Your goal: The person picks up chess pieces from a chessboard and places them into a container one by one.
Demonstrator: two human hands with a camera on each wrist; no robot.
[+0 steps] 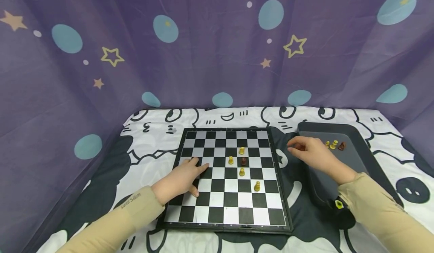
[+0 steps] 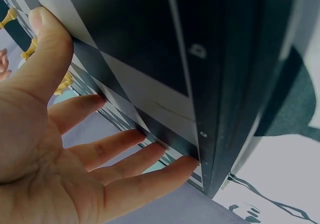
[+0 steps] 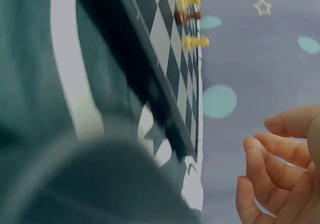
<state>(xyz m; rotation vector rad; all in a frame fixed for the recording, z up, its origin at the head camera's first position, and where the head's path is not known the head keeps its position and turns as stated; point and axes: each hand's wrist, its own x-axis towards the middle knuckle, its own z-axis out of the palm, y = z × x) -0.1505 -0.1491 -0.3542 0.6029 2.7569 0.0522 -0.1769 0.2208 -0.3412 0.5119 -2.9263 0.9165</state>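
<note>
A black-and-white chessboard point(image 1: 217, 185) lies in front of me. My left hand point(image 1: 181, 177) is over its left side, fingers spread and fingertips at the squares, holding nothing. On the right half of the board, a dark brown chess piece point(image 1: 243, 161) stands among yellow chess pieces point(image 1: 242, 172), several in all. My right hand point(image 1: 312, 153) hovers between the board's right edge and a dark grey tray point(image 1: 352, 132). Its fingers are loosely bent, and the right wrist view shows nothing between the thumb and fingertips.
Inside the tray, two yellow pieces point(image 1: 333, 145) stand near a brown piece point(image 1: 341, 146), which seems tipped over. A cartoon-print cloth point(image 1: 149, 132) covers the table. Behind it hangs a purple curtain point(image 1: 210, 57) with stars and blue ovals.
</note>
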